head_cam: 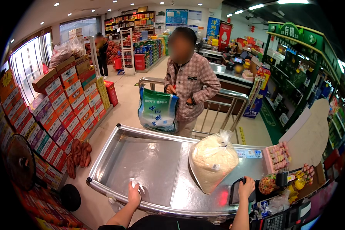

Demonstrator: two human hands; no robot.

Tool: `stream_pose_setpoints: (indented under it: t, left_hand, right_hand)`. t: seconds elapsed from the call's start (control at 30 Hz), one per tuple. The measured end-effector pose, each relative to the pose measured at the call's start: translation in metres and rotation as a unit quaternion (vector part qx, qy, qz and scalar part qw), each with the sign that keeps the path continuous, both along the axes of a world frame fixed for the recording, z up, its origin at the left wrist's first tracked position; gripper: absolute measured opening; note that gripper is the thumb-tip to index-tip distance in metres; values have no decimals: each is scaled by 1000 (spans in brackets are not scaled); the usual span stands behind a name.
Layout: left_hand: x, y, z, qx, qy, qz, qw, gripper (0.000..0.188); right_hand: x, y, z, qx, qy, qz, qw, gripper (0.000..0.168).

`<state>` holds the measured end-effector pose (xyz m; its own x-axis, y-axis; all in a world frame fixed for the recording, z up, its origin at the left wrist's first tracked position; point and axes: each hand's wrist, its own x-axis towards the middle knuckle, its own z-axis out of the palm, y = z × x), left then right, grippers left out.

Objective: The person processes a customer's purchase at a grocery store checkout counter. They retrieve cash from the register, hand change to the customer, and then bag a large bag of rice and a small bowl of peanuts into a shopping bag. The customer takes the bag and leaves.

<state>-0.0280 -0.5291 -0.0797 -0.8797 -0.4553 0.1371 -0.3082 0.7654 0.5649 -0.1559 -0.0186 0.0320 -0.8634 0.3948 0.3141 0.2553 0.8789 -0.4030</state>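
Observation:
My left hand (134, 194) is at the near edge of the metal checkout counter (149, 172), with a small white patch at its fingertips that may be a held scrap or glare. My right hand (247, 187) grips the upper right edge of a dark flat device (235, 193) on the counter's right part. Between and beyond my hands stands a clear plastic bag of pale grain (214, 161), knotted at the top. Across the counter, a person in a plaid jacket (192, 83) has one hand at the top of a green and white rice sack (157, 110) bearing writing.
Stacked cartons (74, 97) line the left side, with a fan (21, 161) and hanging reddish sausages (79, 155) nearby. A steel railing (228, 100) stands behind the counter. At right are a pink display box (277, 158), a candy jar (267, 184) and a keyboard (274, 222).

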Motion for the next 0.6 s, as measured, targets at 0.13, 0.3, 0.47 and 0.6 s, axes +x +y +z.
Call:
stream_pose_setpoints:
  t: [0.13,0.3,0.47,0.6]
  left_hand:
    - [0,-5,-13,26,7,15,1000,41]
    - [-2,1,0,-9,12,2,1000,40]
    - [-2,-5,-12,38,33,12,999,44]
    - [-4,-7,-14,47,28,1,998,43]
  right_hand:
    - [-1,-2,-1,-1,2,-2,1000,35]
    - [3,1,-1,3,-14,-17,1000,37]
    - [0,-1,-3,1,-5,-7,1000,38]
    - [1,-2,1,0,-17,-9,1000,39]
